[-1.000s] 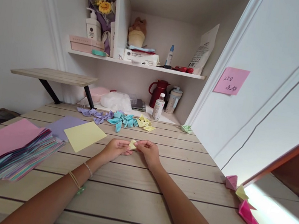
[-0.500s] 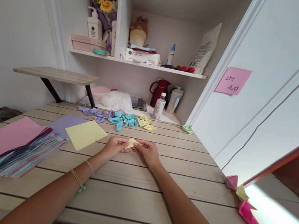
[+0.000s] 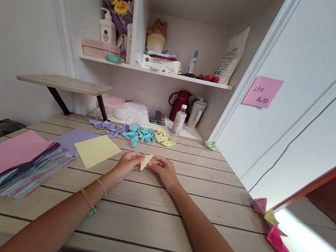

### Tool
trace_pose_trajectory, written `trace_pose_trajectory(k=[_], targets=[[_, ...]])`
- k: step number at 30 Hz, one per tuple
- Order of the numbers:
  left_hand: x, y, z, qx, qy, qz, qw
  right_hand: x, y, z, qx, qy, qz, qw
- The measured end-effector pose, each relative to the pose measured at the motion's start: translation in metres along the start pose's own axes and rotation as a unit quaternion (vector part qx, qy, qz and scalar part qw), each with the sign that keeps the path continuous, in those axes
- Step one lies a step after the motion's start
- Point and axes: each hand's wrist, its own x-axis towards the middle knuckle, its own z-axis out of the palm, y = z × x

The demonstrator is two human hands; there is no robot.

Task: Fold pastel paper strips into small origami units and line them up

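Observation:
A small piece of folded yellow paper [image 3: 146, 162] is held above the middle of the wooden table [image 3: 145, 221], its shape now like a narrow triangle. My left hand [image 3: 128, 165] pinches its left side between thumb and fingers. On the other side, my right hand [image 3: 164, 172] has its thumb and fingertips closed at the paper's right edge; its fingertips are partly hidden. To the left lies a flat yellow sheet [image 3: 96, 151], overlapping a purple sheet [image 3: 72, 139].
A thick stack of coloured paper [image 3: 29, 171] lies at left. Along the back are folded purple [image 3: 112, 128], blue [image 3: 141, 134] and yellow pieces [image 3: 164, 137], near a bottle [image 3: 179, 120]. Folded paper boats [image 3: 280, 243] sit at the right edge. A small raised shelf [image 3: 65, 83] stands back left.
The folded yellow paper has been turned in my fingers, from lying roughly flat to standing as a tilted triangle. My right thumb has shifted off its face toward the edge.

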Motion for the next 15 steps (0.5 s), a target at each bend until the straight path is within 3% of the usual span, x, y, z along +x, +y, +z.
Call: trace_pose_trajectory(k=[8,15], targets=[[-0.0007,0.0030,0.0000,-0.018,-0.003,-0.025,1.000,-0.0011,-0.0006,0.0012,0.004,-0.013,-0.015,1.000],[-0.0031,0.0035,0.0026,-0.022,-0.043,-0.032,0.998,0.0004,0.0020,-0.0013,-0.114,0.056,-0.080,0.989]])
